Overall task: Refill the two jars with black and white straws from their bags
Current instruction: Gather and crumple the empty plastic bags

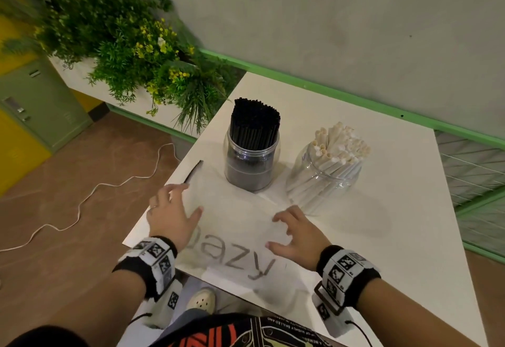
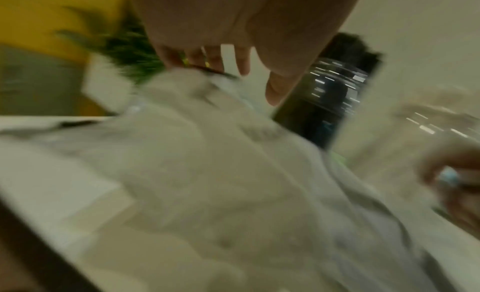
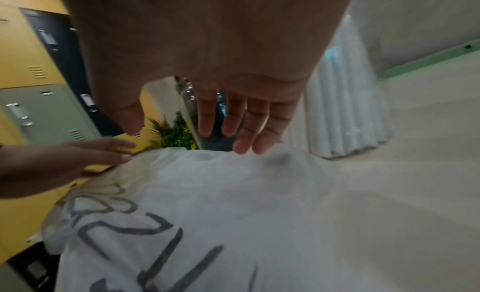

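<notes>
A clear jar point(image 1: 252, 161) packed with black straws point(image 1: 254, 122) stands on the white table point(image 1: 382, 226). Beside it on the right, a second clear jar point(image 1: 325, 180) holds white straws point(image 1: 341, 144) leaning right. A flat translucent bag point(image 1: 232, 223) printed with grey letters lies in front of the jars; it also shows in the right wrist view as the bag point(image 3: 207, 214). My left hand point(image 1: 175, 210) hovers open over the bag's left edge. My right hand point(image 1: 292, 234) hovers over its right side, fingers spread and bent, their tips point(image 3: 244, 146) touching the bag. The left wrist view is blurred.
A planter of green plants point(image 1: 131, 46) stands past the table's far left corner. A white cable point(image 1: 82, 202) snakes over the brown floor on the left. Green and yellow lockers point(image 1: 32, 106) stand at far left. A grey wall with green trim point(image 1: 355, 95) runs behind the table.
</notes>
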The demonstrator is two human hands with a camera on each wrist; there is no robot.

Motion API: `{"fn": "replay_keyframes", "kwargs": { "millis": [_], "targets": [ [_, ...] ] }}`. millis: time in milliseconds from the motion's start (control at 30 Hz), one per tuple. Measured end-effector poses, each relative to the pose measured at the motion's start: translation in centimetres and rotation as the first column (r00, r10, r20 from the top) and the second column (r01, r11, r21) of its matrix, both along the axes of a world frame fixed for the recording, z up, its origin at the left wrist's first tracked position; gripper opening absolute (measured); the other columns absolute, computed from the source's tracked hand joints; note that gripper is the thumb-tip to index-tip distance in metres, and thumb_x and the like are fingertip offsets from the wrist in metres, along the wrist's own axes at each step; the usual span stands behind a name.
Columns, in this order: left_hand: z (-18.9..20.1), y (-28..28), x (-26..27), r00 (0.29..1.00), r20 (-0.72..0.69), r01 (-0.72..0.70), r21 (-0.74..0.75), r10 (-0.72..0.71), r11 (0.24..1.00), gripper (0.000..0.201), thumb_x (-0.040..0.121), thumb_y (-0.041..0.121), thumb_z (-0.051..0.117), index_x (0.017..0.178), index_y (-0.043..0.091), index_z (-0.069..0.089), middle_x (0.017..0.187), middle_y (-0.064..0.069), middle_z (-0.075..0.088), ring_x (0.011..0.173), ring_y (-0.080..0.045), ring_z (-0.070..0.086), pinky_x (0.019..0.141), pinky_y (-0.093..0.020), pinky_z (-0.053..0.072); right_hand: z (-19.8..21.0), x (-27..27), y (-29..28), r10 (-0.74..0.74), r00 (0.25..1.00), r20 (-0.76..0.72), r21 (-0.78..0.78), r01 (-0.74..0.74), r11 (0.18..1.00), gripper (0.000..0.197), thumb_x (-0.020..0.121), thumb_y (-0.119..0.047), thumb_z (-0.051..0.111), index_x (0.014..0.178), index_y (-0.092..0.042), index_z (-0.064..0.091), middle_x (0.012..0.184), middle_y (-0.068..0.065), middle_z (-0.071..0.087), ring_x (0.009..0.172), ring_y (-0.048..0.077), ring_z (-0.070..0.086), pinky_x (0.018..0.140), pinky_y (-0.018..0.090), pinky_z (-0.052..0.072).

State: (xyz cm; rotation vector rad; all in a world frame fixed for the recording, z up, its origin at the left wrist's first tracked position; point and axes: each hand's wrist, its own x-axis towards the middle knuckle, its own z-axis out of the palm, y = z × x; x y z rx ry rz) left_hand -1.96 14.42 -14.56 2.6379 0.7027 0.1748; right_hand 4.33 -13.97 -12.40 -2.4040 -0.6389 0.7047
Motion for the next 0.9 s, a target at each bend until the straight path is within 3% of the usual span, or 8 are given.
{"fn": "replay_keyframes", "kwargs": {
  "millis": [100, 167, 233, 367, 500, 600, 767, 900],
  "targets": [
    [0.6, -3.0, 0.2, 0.948, -0.114, 0.304, 0.054, -0.297, 0.951, 0.076, 0.077, 0.055, 0.063, 0.142, 0.033, 0.030, 0.151, 0.000, 0.024, 0.136, -0.028, 0.025, 0.106, -0.051, 0.028, -1.1, -0.3, 1.5, 0.155, 0.988, 0.005, -0.217, -0.151, 0.964, 0.109, 0.064, -0.056, 0.078, 0.148, -0.034, 0.013, 0.154, -0.008, -0.004, 0.127, 0.026, 0.040, 0.101, 0.038, 0.043],
    [-0.3, -4.3, 0.2, 0.793, -0.361, 0.489, -0.103, -0.490, 0.866, 0.085, 0.074, 0.061, 0.063, 0.145, 0.038, 0.023, 0.157, 0.003, 0.014, 0.142, -0.025, 0.016, 0.113, -0.049, 0.021, -2.6, -0.5, 2.1, 0.162, 0.985, -0.067, -0.372, -0.175, 0.912, 0.128, 0.060, -0.048, 0.084, 0.149, -0.037, -0.006, 0.157, -0.004, -0.020, 0.139, 0.033, 0.026, 0.107, 0.044, 0.039],
    [-1.6, -4.4, 0.0, 0.661, -0.541, 0.483, -0.223, -0.520, 0.847, 0.096, 0.070, 0.059, 0.069, 0.148, 0.038, 0.017, 0.160, 0.006, 0.003, 0.146, -0.024, 0.007, 0.115, -0.052, 0.018, -3.6, -0.6, 2.2, 0.122, 0.990, -0.076, -0.464, -0.144, 0.874, 0.135, 0.059, -0.042, 0.088, 0.149, -0.035, -0.013, 0.158, 0.005, -0.012, 0.143, 0.038, 0.012, 0.111, 0.047, 0.033],
    [-3.0, -3.5, -0.2, 0.684, -0.544, 0.428, -0.240, -0.485, 0.872, 0.109, 0.065, 0.052, 0.076, 0.150, 0.035, 0.010, 0.160, 0.007, -0.004, 0.147, -0.022, 0.002, 0.114, -0.057, 0.020, -4.1, -0.5, 2.6, 0.062, 0.997, -0.044, -0.536, -0.075, 0.841, 0.127, 0.066, -0.038, 0.085, 0.152, -0.021, -0.006, 0.144, 0.013, 0.027, 0.132, 0.035, 0.030, 0.106, 0.043, 0.039],
    [-2.3, -3.5, 0.2, 0.729, -0.463, 0.330, -0.407, -0.504, 0.851, 0.128, 0.047, 0.082, 0.065, 0.150, 0.036, 0.005, 0.161, 0.003, 0.003, 0.147, -0.023, 0.008, 0.117, -0.052, 0.018, -3.0, 0.4, 2.7, 0.019, 0.998, 0.067, -0.398, 0.009, 0.917, 0.038, 0.088, -0.018, 0.057, 0.124, -0.008, 0.048, 0.118, 0.012, 0.058, 0.110, 0.031, 0.054, 0.089, 0.034, 0.046],
    [-0.8, -4.0, 0.5, 0.858, -0.283, 0.184, -0.611, -0.429, 0.770, 0.136, 0.039, 0.098, 0.050, 0.151, 0.036, 0.005, 0.159, 0.005, 0.011, 0.143, -0.018, 0.020, 0.117, -0.041, 0.020, -1.1, 1.0, 3.6, -0.186, 0.982, 0.039, 0.002, 0.187, 0.982, 0.011, 0.087, -0.011, 0.055, 0.097, -0.013, 0.057, 0.088, 0.001, 0.061, 0.087, 0.023, 0.057, 0.073, 0.028, 0.043],
    [2.6, -7.0, 2.2, 0.971, 0.064, 0.144, -0.926, -0.232, 0.349, 0.127, 0.047, 0.072, 0.078, 0.150, 0.032, 0.015, 0.144, 0.013, 0.039, 0.129, -0.007, 0.043, 0.110, -0.034, 0.036, 2.4, 0.8, 6.1, -0.239, 0.890, -0.389, 0.555, 0.433, 0.710, 0.022, 0.086, 0.003, 0.055, 0.100, -0.014, 0.055, 0.093, 0.005, 0.062, 0.086, 0.015, 0.058, 0.076, 0.031, 0.051],
    [4.2, -7.6, 3.7, 0.988, 0.116, 0.147, -0.884, -0.098, 0.443, 0.076, 0.055, 0.036, 0.081, 0.123, 0.026, 0.049, 0.108, 0.004, 0.067, 0.102, -0.012, 0.065, 0.083, -0.026, 0.052, 2.9, 1.8, 5.0, -0.170, 0.956, -0.238, 0.542, 0.276, 0.794, 0.039, 0.080, -0.004, 0.056, 0.115, -0.019, 0.051, 0.112, 0.005, 0.061, 0.100, 0.021, 0.059, 0.090, 0.036, 0.051]
  ]
}}
